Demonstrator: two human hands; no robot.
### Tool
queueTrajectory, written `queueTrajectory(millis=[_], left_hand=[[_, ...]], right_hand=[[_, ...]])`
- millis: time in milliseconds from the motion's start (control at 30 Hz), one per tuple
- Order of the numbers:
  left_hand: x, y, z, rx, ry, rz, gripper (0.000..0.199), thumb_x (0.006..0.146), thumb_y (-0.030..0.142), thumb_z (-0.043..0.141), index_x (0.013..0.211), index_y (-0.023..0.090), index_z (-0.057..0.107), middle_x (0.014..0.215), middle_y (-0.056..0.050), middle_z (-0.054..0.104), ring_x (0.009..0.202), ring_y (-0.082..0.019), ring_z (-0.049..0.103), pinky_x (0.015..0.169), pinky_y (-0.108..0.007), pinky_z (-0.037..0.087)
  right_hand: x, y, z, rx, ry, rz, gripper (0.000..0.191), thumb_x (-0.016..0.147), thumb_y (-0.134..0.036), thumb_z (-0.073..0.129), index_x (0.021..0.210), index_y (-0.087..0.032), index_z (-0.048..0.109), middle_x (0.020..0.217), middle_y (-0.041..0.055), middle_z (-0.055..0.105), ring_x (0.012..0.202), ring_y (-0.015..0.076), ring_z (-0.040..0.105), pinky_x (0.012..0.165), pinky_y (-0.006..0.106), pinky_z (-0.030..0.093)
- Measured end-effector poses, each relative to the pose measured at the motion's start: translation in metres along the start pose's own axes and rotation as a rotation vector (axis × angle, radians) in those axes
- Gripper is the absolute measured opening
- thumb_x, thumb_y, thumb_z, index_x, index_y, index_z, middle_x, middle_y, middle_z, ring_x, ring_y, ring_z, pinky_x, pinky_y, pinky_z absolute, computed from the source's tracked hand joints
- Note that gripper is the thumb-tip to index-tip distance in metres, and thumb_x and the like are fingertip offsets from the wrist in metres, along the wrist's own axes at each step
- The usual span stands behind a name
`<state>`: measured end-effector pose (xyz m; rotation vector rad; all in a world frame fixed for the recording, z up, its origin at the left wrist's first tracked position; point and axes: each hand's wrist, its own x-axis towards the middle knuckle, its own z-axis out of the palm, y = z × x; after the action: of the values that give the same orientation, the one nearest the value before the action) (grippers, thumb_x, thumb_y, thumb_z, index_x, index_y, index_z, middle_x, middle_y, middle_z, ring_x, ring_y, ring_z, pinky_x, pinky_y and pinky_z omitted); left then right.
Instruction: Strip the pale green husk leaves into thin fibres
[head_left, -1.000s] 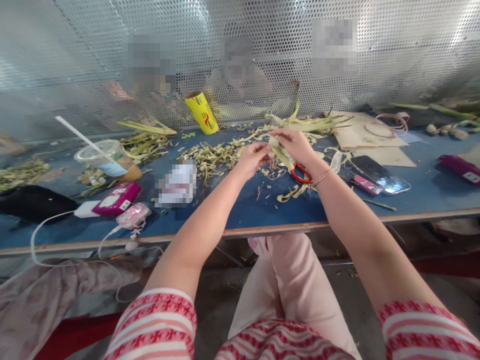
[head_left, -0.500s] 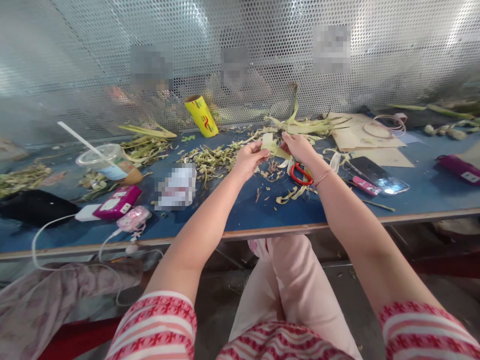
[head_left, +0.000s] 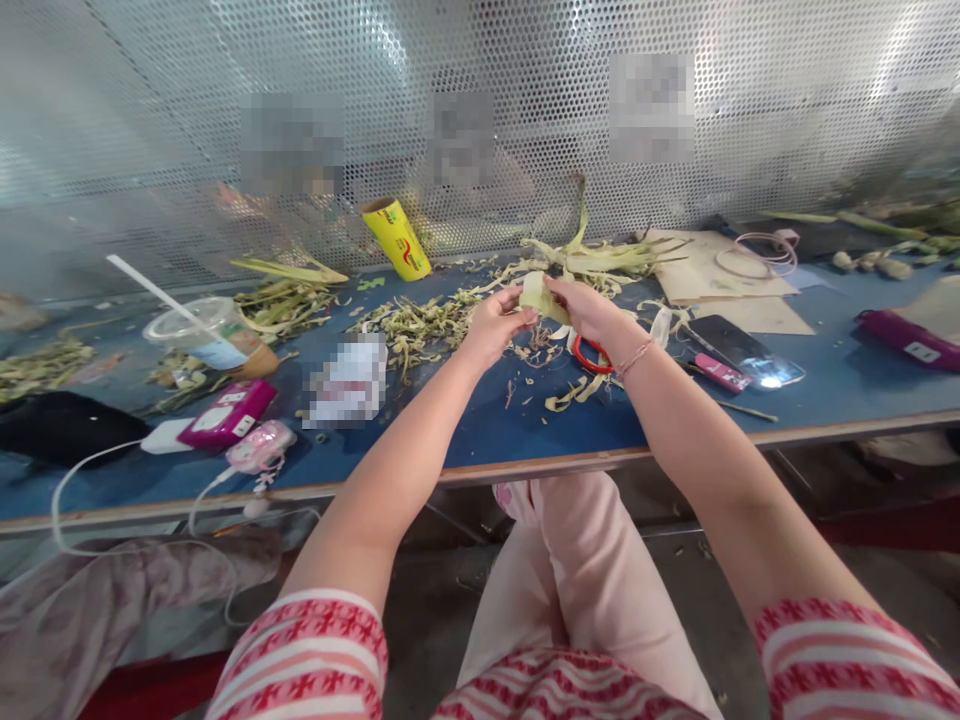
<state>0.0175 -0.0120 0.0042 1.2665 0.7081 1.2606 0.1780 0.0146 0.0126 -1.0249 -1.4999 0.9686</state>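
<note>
My left hand (head_left: 498,322) is closed, thumb and fingers pinching a pale yellow-green strip (head_left: 535,290) that looks like a piece of leaf or husk. On its other side, my right hand (head_left: 586,308) grips the same strip, which curves between the two hands above the table. Its fingertips are partly hidden behind the strip. Just below the right wrist lie red-handled scissors (head_left: 598,368), with their blades out of sight. A heap of shredded plant trimmings (head_left: 427,325) spreads left of the hands, and long pale leaves (head_left: 600,258) lie behind them.
The blue table (head_left: 420,450) ends at a perforated metal wall (head_left: 525,110). A yellow tube (head_left: 397,238) stands tilted. At left are a plastic cup with straw (head_left: 217,335), a purple device (head_left: 229,412) and cables. To the right are a phone (head_left: 742,350) and brown paper (head_left: 705,265).
My right hand has come slightly left, closer to my left hand, and the strip between them is more bunched. The whole view has shifted a little.
</note>
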Motion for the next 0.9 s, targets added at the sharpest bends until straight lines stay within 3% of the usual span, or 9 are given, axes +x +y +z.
queueTrajectory(millis=[100,200,400,533,733,900], left_hand=[[0.000,0.000,0.000,0.014,-0.006,0.007,0.053,0.057,0.024,0.088,0.105,0.020,0.067,0.094,0.000,0.072,0.072,-0.010,0.065,0.075,-0.027,0.053],[-0.003,0.002,0.002,0.047,-0.027,0.016,0.057,0.057,0.026,0.088,0.110,0.021,0.066,0.101,-0.001,0.072,0.078,-0.011,0.066,0.078,-0.027,0.053],[-0.006,0.004,0.005,0.010,-0.056,-0.006,0.067,0.046,0.022,0.093,0.103,0.021,0.058,0.097,0.001,0.068,0.075,-0.010,0.064,0.075,-0.027,0.056],[-0.008,0.003,0.004,0.047,-0.109,-0.050,0.077,0.046,0.020,0.094,0.112,0.022,0.054,0.103,-0.001,0.066,0.073,-0.011,0.064,0.075,-0.034,0.059],[-0.008,-0.001,0.002,0.051,-0.170,-0.035,0.095,0.054,0.018,0.091,0.136,0.034,0.048,0.123,-0.007,0.063,0.094,-0.022,0.068,0.080,-0.043,0.061],[-0.002,-0.008,-0.001,0.101,-0.206,0.061,0.093,0.056,0.017,0.089,0.138,0.037,0.051,0.151,-0.008,0.048,0.125,-0.033,0.058,0.088,-0.045,0.061]], right_hand=[[-0.007,-0.009,0.005,0.184,0.017,0.150,0.026,0.089,-0.044,0.062,0.080,-0.020,0.061,0.070,-0.0003,0.060,0.062,0.0128,0.054,0.063,0.027,0.048],[-0.011,-0.014,0.009,0.243,0.092,0.150,0.018,0.089,-0.037,0.062,0.081,-0.020,0.060,0.068,-0.0033,0.056,0.059,0.0111,0.049,0.060,0.025,0.042],[-0.010,-0.012,0.009,0.110,0.224,-0.053,0.025,0.090,-0.039,0.059,0.073,-0.021,0.053,0.063,-0.0062,0.043,0.058,0.0097,0.039,0.062,0.024,0.038],[-0.008,-0.012,0.005,0.023,0.287,-0.169,0.026,0.094,-0.034,0.054,0.071,-0.021,0.049,0.061,-0.0063,0.035,0.056,0.0096,0.032,0.058,0.025,0.033],[-0.009,-0.013,0.005,-0.019,0.238,-0.289,0.024,0.096,-0.034,0.053,0.076,-0.021,0.055,0.063,-0.0045,0.037,0.059,0.0111,0.037,0.061,0.026,0.036],[-0.010,-0.013,0.006,-0.039,0.219,-0.318,0.028,0.096,-0.043,0.054,0.078,-0.021,0.056,0.064,-0.0035,0.038,0.062,0.0120,0.039,0.062,0.027,0.039]])
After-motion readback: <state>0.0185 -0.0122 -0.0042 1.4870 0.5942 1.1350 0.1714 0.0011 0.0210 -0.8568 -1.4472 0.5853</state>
